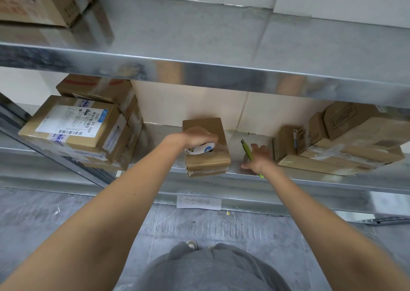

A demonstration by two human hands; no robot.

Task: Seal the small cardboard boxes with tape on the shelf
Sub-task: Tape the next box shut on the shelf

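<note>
Two metal shelves are seen, both of dull galvanised sheet with folded front lips: an upper shelf (199, 68) and a lower shelf (288, 180).

One small cardboard box (205, 157), rectangular and brown with glossy clear tape across its front edge, is set at the front middle of the lower shelf. One tape roll (200, 149), round, with a white printed core face, is held on top of this box by the left hand (195, 136), whose fingers are curled over it; the hand is motion-blurred.

One utility knife (248, 152), slim, with a lime-green plastic body and a dark tip, lies on the bare metal just right of the box. The right hand (257, 158) is laid over its lower part with fingers spread; whether the knife is gripped cannot be told.

Two stacked taped cartons (75, 126) are counted at the left, the nearer bearing a white shipping label with barcodes. A cluster of about three cartons (337, 144) is stacked at the right. One larger carton (42, 0) stands on the upper shelf, far left.

One white paper slip (199, 202) is fixed to the rail below.
</note>
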